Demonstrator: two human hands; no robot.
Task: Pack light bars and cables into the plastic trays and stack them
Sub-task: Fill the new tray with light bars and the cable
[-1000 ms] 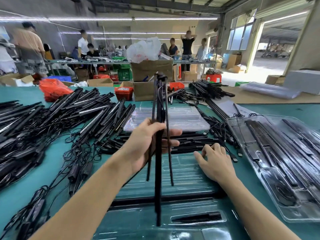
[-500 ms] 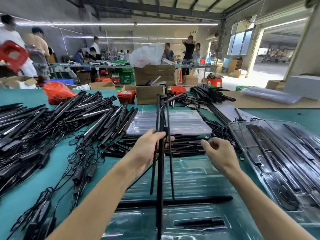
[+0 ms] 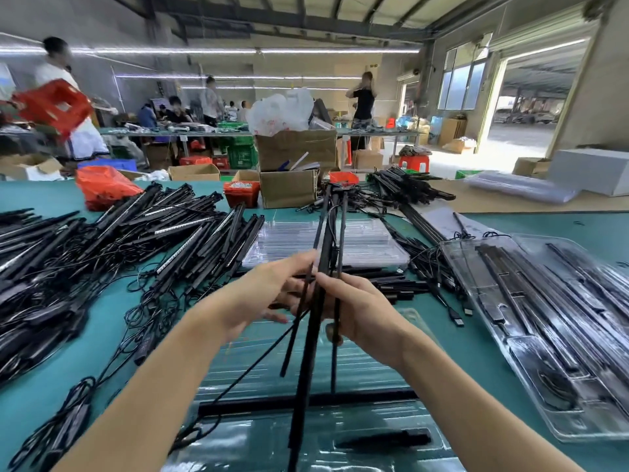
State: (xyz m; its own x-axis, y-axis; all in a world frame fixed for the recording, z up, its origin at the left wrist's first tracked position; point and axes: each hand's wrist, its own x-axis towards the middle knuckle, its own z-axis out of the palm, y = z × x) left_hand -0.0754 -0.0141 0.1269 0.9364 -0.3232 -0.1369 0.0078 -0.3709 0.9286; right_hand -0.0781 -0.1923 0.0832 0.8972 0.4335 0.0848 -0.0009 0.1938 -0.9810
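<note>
A bundle of thin black light bars (image 3: 326, 240) is held nearly upright above the clear plastic tray (image 3: 360, 373), lower ends splayed apart. Across that tray, one black bar (image 3: 306, 400) is laid crosswise. Right of the tray, a filled tray (image 3: 558, 321) is set down, packed with bars. Left of it, loose bars and cables (image 3: 112, 253) are heaped.

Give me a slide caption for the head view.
Both hands, left and right, grip a bundle of light bars above a plastic tray.
</note>
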